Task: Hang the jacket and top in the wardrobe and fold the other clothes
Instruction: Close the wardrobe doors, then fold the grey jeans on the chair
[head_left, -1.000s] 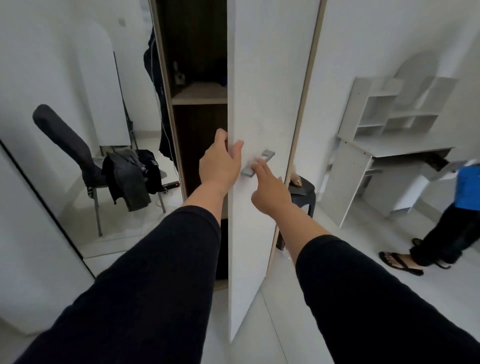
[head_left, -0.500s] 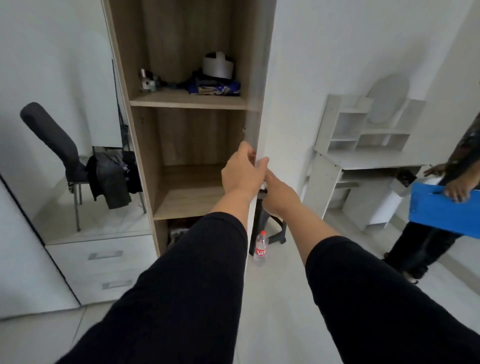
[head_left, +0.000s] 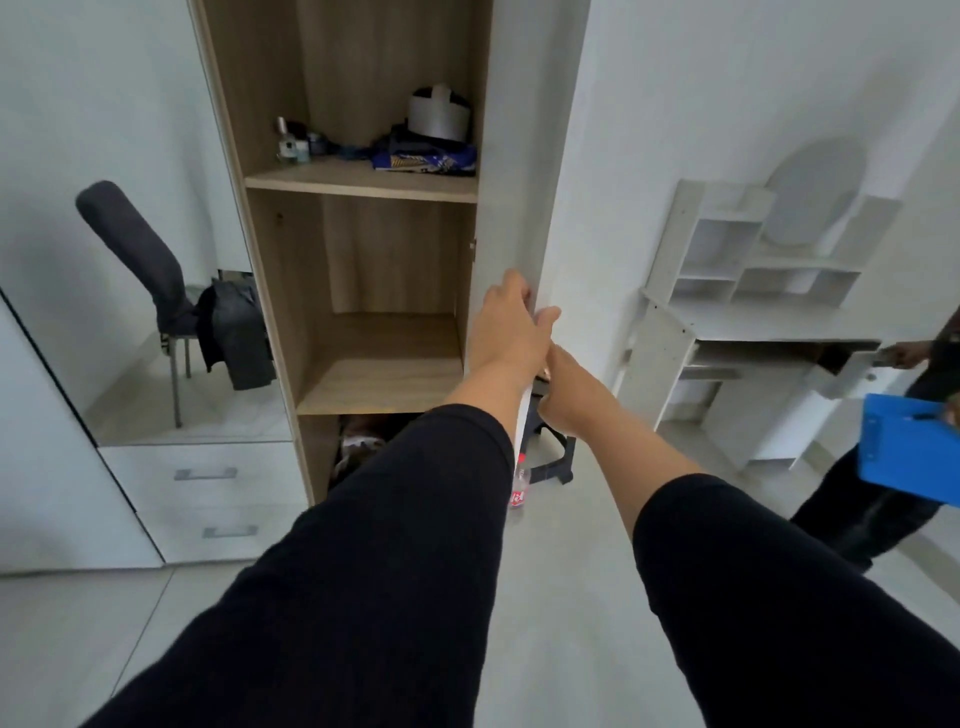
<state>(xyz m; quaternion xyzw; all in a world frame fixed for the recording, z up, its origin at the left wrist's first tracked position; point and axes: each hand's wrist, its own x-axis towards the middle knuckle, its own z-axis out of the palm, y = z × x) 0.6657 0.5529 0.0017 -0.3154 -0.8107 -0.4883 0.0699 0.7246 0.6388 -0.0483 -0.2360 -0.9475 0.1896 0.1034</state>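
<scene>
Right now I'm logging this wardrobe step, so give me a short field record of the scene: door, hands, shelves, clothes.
door: white wardrobe door swung wide open, seen edge-on
left hand: left hand grips the door's edge
right hand: right hand behind the door, its fingers hidden
top shelf: white cylindrical container, blue patterned cloth, small bottles
middle shelf: light wooden shelf, nothing on it
clothes: dark jacket draped on the black chair, seen in the mirror
floor: plastic bottle with red label
</scene>
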